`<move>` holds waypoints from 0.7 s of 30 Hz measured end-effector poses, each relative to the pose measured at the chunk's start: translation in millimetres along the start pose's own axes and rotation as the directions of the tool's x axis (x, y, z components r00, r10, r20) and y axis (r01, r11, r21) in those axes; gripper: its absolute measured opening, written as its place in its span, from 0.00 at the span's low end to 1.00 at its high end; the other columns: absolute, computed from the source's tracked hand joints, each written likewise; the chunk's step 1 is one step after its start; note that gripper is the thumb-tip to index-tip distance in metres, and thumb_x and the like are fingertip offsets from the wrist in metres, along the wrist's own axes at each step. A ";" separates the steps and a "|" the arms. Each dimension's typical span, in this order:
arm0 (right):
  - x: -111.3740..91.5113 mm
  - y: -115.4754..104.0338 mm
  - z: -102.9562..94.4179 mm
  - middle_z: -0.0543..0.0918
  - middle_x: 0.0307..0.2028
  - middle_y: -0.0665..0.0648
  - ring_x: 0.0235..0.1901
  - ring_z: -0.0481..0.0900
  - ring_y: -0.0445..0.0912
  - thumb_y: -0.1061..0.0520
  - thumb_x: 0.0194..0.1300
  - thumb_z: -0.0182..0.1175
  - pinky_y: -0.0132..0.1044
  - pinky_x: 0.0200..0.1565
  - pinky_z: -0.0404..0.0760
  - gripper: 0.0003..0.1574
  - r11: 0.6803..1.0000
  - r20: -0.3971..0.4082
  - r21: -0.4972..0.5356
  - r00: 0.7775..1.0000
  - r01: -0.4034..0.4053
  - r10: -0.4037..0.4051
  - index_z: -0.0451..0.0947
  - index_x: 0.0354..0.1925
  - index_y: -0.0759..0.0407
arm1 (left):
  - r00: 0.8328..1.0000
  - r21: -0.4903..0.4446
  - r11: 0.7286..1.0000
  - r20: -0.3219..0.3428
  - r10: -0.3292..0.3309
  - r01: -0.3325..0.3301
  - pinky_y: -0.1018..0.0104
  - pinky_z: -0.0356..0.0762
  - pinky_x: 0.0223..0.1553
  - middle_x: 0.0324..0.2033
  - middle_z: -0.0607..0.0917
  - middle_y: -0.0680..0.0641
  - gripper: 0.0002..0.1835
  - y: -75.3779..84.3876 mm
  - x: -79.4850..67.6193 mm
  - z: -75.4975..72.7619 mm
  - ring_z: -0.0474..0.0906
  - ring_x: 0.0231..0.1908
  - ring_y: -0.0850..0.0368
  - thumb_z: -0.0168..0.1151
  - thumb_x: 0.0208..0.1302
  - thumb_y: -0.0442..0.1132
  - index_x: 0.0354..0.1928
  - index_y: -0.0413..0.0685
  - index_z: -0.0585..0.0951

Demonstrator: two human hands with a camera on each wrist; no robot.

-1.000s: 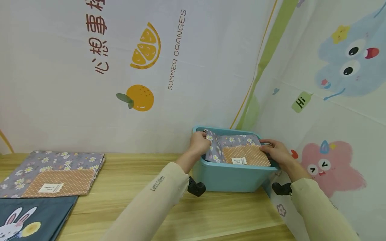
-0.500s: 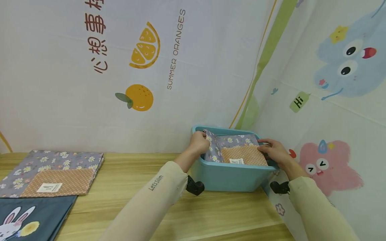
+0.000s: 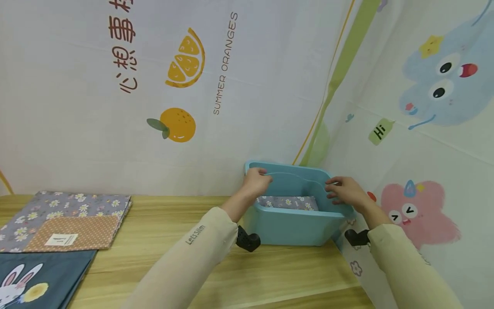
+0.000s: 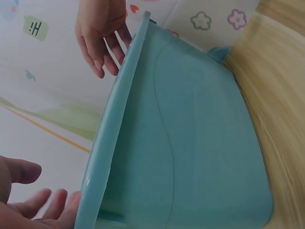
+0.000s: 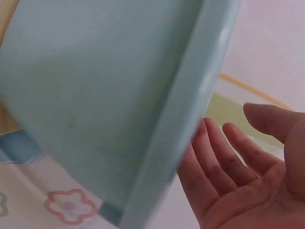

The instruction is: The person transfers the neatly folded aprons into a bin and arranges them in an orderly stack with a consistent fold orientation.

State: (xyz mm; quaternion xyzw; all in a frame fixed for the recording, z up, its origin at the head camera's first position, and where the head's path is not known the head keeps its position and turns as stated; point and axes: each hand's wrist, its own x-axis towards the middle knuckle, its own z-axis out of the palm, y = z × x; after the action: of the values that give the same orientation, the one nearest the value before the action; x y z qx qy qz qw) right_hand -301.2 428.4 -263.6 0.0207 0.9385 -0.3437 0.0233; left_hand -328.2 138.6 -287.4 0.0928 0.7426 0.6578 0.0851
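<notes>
A light blue plastic bin (image 3: 293, 227) stands in the corner of the wooden table. Low inside it lies a folded grey cloth with daisies (image 3: 287, 202), partly hidden by the near rim. My left hand (image 3: 256, 182) is over the bin's left end, fingers loose with nothing between them. Over the right end hangs my right hand (image 3: 347, 192), fingers spread and holding nothing. In the left wrist view, the left fingers (image 4: 55, 205) reach behind the bin's rim (image 4: 114, 119). The right wrist view shows the right hand (image 5: 243, 167) with its palm bare beside the rim.
To the left lies another folded daisy cloth with a brown dotted patch (image 3: 77, 231). It overlaps a dark folded cloth with a rabbit print (image 3: 42, 279). Printed white curtains (image 3: 193, 163) hang behind and to the right, close against the bin.
The daisy cloth that both hands held at the bin's rim has dropped down inside. Both hands have let go of it and stay above the bin.
</notes>
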 end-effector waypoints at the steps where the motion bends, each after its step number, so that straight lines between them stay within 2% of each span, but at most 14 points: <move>1: -1.0 -2.8 -0.6 0.74 0.62 0.79 0.54 0.84 0.62 0.54 0.78 0.50 0.45 0.48 0.89 0.31 1.000 0.008 -0.005 1.000 0.015 -0.015 0.65 0.68 0.75 | 1.000 -0.023 1.000 -0.005 0.010 -0.011 0.55 0.79 0.53 0.66 0.76 0.37 0.24 -0.2 0.3 -0.3 0.76 0.63 0.42 0.53 0.74 0.35 0.70 0.40 0.71; 4: -4.6 -10.4 -2.6 0.76 0.61 0.77 0.53 0.85 0.61 0.54 0.79 0.50 0.44 0.49 0.88 0.31 0.999 0.034 -0.004 0.998 0.049 -0.049 0.65 0.68 0.75 | 0.999 -0.089 0.995 -0.015 0.050 -0.051 0.65 0.77 0.38 0.61 0.79 0.37 0.21 1.3 -1.0 -2.0 0.80 0.53 0.46 0.52 0.74 0.33 0.66 0.40 0.75; 6: -8.0 -15.5 -4.1 0.76 0.61 0.76 0.52 0.85 0.58 0.52 0.79 0.51 0.45 0.50 0.88 0.31 0.998 0.053 0.006 0.996 0.068 -0.068 0.65 0.68 0.74 | 0.997 -0.109 0.991 -0.014 0.073 -0.074 0.69 0.75 0.33 0.57 0.82 0.38 0.18 3.7 -3.1 -3.9 0.81 0.48 0.50 0.53 0.74 0.33 0.63 0.41 0.78; 8: -10.9 -22.4 -3.0 0.75 0.62 0.75 0.53 0.85 0.56 0.51 0.79 0.51 0.45 0.52 0.87 0.32 0.996 0.070 0.024 0.994 0.083 -0.085 0.64 0.69 0.72 | 0.996 -0.111 0.990 0.003 0.087 -0.087 0.68 0.79 0.35 0.55 0.83 0.38 0.17 6.1 -7.5 -9.7 0.81 0.47 0.51 0.53 0.75 0.33 0.61 0.42 0.80; 10: -14.5 -29.3 -1.6 0.74 0.64 0.74 0.53 0.85 0.55 0.50 0.79 0.51 0.45 0.53 0.87 0.32 0.995 0.077 0.036 0.992 0.097 -0.100 0.64 0.69 0.71 | 0.995 -0.088 0.992 0.034 0.093 -0.090 0.62 0.84 0.45 0.56 0.83 0.38 0.16 9.4 -13.3 -16.6 0.82 0.51 0.48 0.53 0.76 0.35 0.60 0.43 0.80; 13: -20.9 -39.3 2.0 0.74 0.64 0.73 0.54 0.85 0.54 0.49 0.79 0.51 0.44 0.54 0.87 0.32 0.992 0.077 0.039 0.989 0.123 -0.126 0.65 0.70 0.69 | 0.990 -0.010 0.994 0.092 0.109 -0.108 0.52 0.81 0.57 0.58 0.83 0.40 0.16 11.7 -23.9 -28.8 0.81 0.56 0.45 0.53 0.76 0.38 0.60 0.45 0.80; 18: -29.5 -54.3 14.2 0.77 0.63 0.71 0.54 0.85 0.55 0.48 0.78 0.54 0.45 0.54 0.86 0.32 0.982 0.088 0.036 0.978 0.184 -0.187 0.67 0.69 0.66 | 0.974 0.146 0.977 0.187 0.129 -0.158 0.49 0.79 0.57 0.58 0.83 0.42 0.17 5.7 -42.9 -52.8 0.81 0.54 0.45 0.53 0.76 0.40 0.61 0.46 0.81; 21: -33.1 -62.8 23.8 0.79 0.61 0.70 0.53 0.86 0.53 0.47 0.78 0.54 0.45 0.54 0.87 0.32 0.974 0.103 0.058 0.969 0.219 -0.224 0.68 0.69 0.65 | 0.961 0.203 0.962 0.241 0.134 -0.185 0.49 0.78 0.58 0.58 0.84 0.42 0.17 -0.3 -53.5 -67.6 0.81 0.53 0.46 0.53 0.76 0.40 0.61 0.45 0.80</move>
State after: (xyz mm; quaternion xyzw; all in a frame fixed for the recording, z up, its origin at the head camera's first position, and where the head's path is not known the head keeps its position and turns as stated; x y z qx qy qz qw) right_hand -270.9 364.4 -239.4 -0.1024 0.9241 -0.3664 0.0353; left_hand -293.2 60.2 -279.4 0.2356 0.7874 0.5599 0.1042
